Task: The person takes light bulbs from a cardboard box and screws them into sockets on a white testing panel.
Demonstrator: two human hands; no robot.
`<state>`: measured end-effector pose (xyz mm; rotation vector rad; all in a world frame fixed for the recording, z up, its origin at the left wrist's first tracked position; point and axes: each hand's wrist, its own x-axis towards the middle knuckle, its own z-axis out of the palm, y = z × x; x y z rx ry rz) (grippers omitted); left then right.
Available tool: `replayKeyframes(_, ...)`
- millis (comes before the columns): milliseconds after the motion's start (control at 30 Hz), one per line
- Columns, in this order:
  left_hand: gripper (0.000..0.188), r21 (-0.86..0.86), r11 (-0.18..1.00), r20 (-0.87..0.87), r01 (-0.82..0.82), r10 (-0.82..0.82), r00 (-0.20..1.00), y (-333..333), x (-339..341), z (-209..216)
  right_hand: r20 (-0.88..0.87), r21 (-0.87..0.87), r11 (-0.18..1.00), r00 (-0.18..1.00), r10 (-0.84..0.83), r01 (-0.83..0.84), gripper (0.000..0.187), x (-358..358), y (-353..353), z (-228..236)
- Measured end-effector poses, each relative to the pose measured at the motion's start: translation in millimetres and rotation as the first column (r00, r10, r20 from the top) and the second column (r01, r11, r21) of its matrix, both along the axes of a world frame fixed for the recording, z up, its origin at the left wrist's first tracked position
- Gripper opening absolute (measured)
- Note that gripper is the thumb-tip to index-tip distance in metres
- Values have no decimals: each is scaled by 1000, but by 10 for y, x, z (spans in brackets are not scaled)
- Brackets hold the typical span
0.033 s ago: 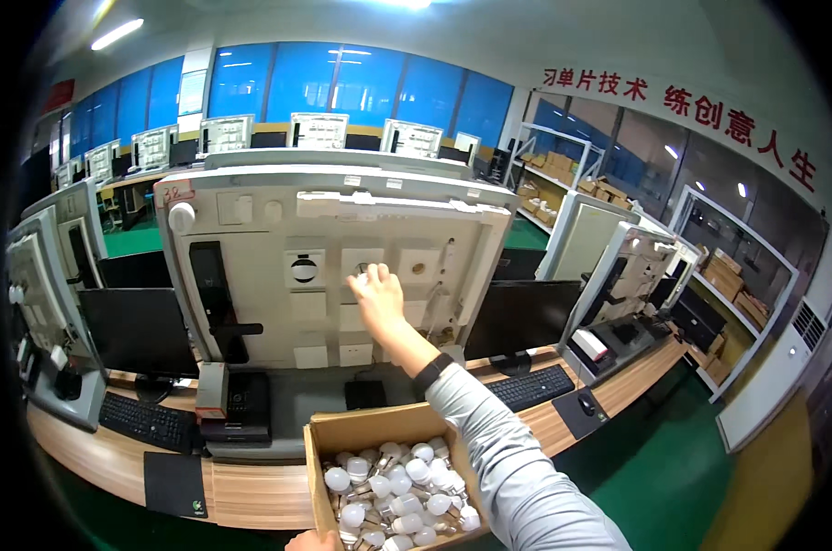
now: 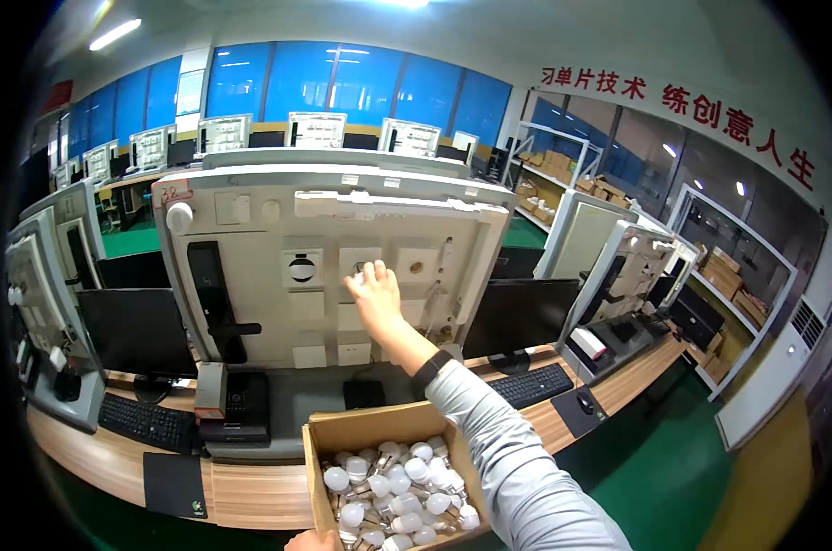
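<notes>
While the left hand (image 2: 313, 542) clasps a cardboard box (image 2: 376, 425), white bulbs (image 2: 405, 504) fill it below the right hand (image 2: 376, 299), whose grip before a square plate (image 2: 368, 253) cannot be made out.

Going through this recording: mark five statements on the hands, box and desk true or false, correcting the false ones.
1. The right hand is in front of the upright board. True.
2. The left hand is on a keyboard. False: it is at the left side of the cardboard box.
3. The box holds many white bulbs. True.
4. A black band is on the left wrist. False: it is on the right.
5. The box is closed. False: its top is open.
</notes>
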<state>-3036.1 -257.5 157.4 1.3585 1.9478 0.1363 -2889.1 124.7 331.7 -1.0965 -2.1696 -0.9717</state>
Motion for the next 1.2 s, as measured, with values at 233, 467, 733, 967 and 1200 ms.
replayKeyframes(233,59,38,999,4,3,-3,1000,23,12,51,-50,-16,1000,999,14,-14,28,115,75,-143)
replayKeyframes(467,61,-64,997,-116,-37,29,993,21,-4,-119,-365,-426,896,930,-38,-130,46,63,-453,23)
replayKeyframes(733,53,-2,1000,-46,14,-14,999,27,-30,-250,-148,-980,54,878,456,-193,60,317,-1057,-465)
replayKeyframes(967,50,-8,999,-29,31,-31,999,49,-43,-254,497,-785,27,604,622,618,60,283,-1733,-1744)
replayKeyframes(1200,46,28,999,-17,45,-44,999,68,-44,-232,455,-844,145,547,703,516,56,472,-1743,-2318)
